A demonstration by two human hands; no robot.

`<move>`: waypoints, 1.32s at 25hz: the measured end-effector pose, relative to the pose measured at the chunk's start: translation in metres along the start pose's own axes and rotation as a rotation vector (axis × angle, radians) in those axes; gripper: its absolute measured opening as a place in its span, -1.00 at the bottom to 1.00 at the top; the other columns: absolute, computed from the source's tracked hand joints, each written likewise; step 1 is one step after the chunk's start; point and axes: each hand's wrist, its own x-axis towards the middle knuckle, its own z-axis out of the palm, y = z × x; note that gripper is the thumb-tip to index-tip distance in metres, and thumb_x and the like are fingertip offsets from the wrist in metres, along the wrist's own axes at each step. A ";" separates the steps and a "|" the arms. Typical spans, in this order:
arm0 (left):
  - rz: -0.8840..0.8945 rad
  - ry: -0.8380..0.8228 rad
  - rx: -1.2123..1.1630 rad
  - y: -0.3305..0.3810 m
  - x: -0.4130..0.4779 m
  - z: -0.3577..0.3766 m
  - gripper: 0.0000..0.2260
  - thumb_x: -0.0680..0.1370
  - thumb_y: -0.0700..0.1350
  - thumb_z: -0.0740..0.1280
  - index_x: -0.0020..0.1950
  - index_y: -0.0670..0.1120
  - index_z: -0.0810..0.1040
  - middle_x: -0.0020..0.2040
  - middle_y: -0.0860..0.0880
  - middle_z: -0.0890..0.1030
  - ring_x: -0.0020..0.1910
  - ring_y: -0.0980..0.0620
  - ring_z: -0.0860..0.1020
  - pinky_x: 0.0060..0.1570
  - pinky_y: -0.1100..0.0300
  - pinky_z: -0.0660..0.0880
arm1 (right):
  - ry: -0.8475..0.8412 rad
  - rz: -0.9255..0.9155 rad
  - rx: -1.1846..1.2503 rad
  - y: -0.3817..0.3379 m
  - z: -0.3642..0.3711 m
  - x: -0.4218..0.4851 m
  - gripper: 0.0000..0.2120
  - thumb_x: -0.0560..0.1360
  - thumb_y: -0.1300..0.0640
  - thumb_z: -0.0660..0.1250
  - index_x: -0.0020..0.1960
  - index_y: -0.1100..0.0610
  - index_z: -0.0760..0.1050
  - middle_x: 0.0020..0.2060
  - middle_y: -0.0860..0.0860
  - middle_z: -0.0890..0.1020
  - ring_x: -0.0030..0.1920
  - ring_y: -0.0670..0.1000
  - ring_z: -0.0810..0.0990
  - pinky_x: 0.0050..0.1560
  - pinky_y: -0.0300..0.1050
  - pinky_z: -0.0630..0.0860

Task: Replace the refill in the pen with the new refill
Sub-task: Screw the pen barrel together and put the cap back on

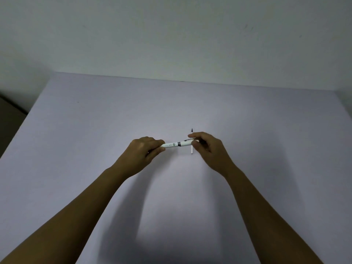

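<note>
Pen [176, 144]: white barrel with small print and a dark band near mid-length, held level above the table between both hands.
Left hand [145, 149]: closed around the pen's left end, fingers curled, thumb on top.
Refill [191, 150]: thin white stick lying on the table, running away from the viewer, dark tip at the far end; passes behind the pen's right part, lower end visible just beside the right hand.
Right hand [206, 145]: pinched shut on the pen's right end, near the metal clip.
Table [95, 130]: pale lilac surface, forearm shadows falling toward the near edge.
Wall [171, 35]: plain, grey-white, behind the table.
</note>
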 end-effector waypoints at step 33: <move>-0.611 0.048 0.031 -0.016 0.054 0.159 -0.80 0.59 -0.13 0.20 0.03 -0.27 0.48 -0.11 -0.25 0.59 -0.17 -0.18 0.54 -0.16 0.02 0.50 | 0.064 0.364 -0.801 0.137 0.061 -0.021 -0.45 0.61 0.02 -0.04 0.51 0.20 -0.10 0.54 0.12 0.00 0.55 0.08 -0.04 0.46 -0.06 -0.17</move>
